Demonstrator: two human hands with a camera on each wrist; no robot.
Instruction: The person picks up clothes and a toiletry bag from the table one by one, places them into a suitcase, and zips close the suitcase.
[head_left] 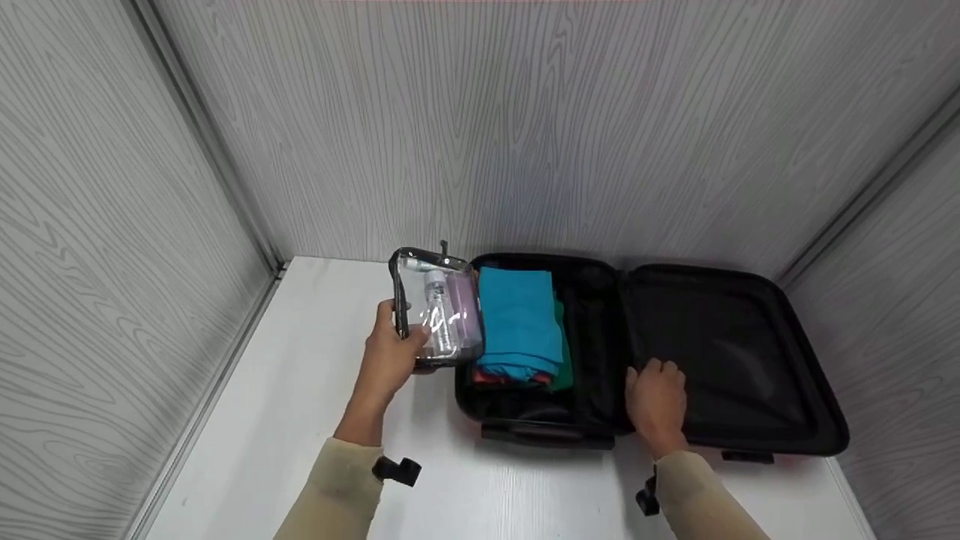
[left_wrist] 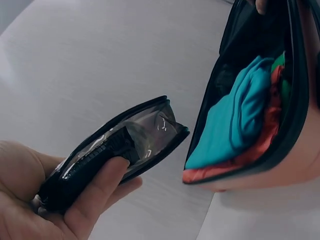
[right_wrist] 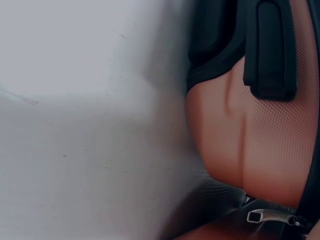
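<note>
My left hand (head_left: 391,358) grips a clear pouch with black trim (head_left: 420,300) by its left side; a bottle (head_left: 439,304) and a pink item (head_left: 464,307) show through it. In the left wrist view, the left hand (left_wrist: 85,200) has thumb and fingers around the pouch (left_wrist: 145,137), beside the suitcase. Blue folded cloth (head_left: 519,315) lies in the left half of the open suitcase (head_left: 600,375), over red and green cloth. The right hand (head_left: 657,401) rests with bent fingers on the suitcase's middle edge; whether it grips that edge is unclear.
The suitcase's right half (head_left: 727,360) lies open on the white table (head_left: 300,337). Grey wood-grain panels (head_left: 525,135) stand behind and at both sides. In the right wrist view, the pink shell (right_wrist: 270,140) has a black handle (right_wrist: 270,50) and a metal zip pull (right_wrist: 272,216).
</note>
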